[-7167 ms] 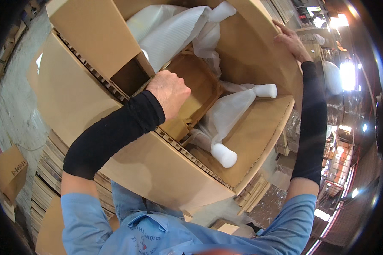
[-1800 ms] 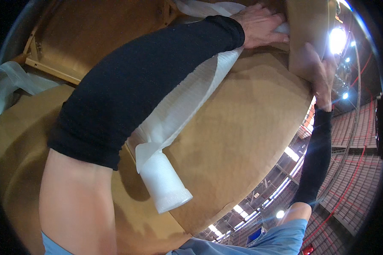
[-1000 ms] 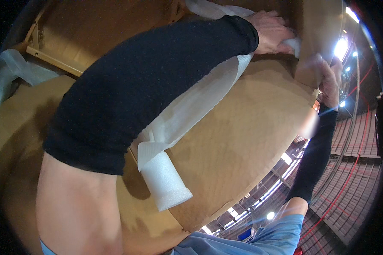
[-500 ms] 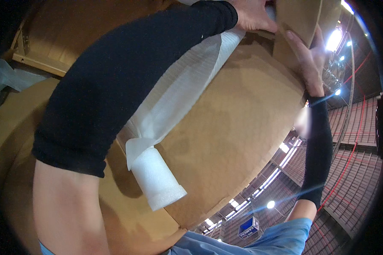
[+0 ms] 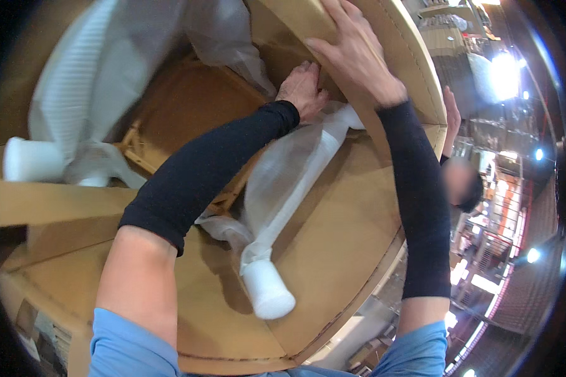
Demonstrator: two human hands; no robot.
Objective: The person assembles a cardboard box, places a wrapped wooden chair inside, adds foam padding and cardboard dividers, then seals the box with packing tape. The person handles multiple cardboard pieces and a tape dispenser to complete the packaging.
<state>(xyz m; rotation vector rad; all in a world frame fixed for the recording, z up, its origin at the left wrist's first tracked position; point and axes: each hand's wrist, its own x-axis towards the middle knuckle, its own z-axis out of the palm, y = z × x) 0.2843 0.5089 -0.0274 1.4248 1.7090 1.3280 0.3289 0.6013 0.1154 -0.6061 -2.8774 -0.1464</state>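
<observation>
Left hand (image 5: pixel 304 92): just above centre, toward 12 o'clock; forearm rising from 7 o'clock toward 1, black sleeve (image 5: pixel 198 166) to the wrist. Back of the hand uppermost, fingers bent and partly concealed against the carton interior; whether they grip anything cannot be told.

Right hand (image 5: pixel 361 53): at 1 o'clock; forearm running nearly upright from 5 o'clock, also black-sleeved. Thumb set apart from the fingers, all lying on a cardboard panel (image 5: pixel 365 119); whether they clamp it cannot be told.

Wrapped leg (image 5: pixel 289 173): one item, in translucent white foam, lying slantwise inside the carton (image 5: pixel 339 251), between 1 and 6 o'clock. Far end just beside the left hand, at 4 o'clock from its fingers and at 6 o'clock from the right hand. Near end, with white foam cap (image 5: pixel 268 292), at 6 o'clock, well apart from both hands.

Wooden furniture piece (image 5: pixel 182 103): brown, at 10 to 11 o'clock, partly behind the left forearm.

Second foam cap (image 5: pixel 34 160): white, at 9 o'clock, below further foam wrap (image 5: pixel 100 69).

Co-worker's hand (image 5: pixel 451 115): just beside the carton's outer side, at 2 o'clock.
</observation>
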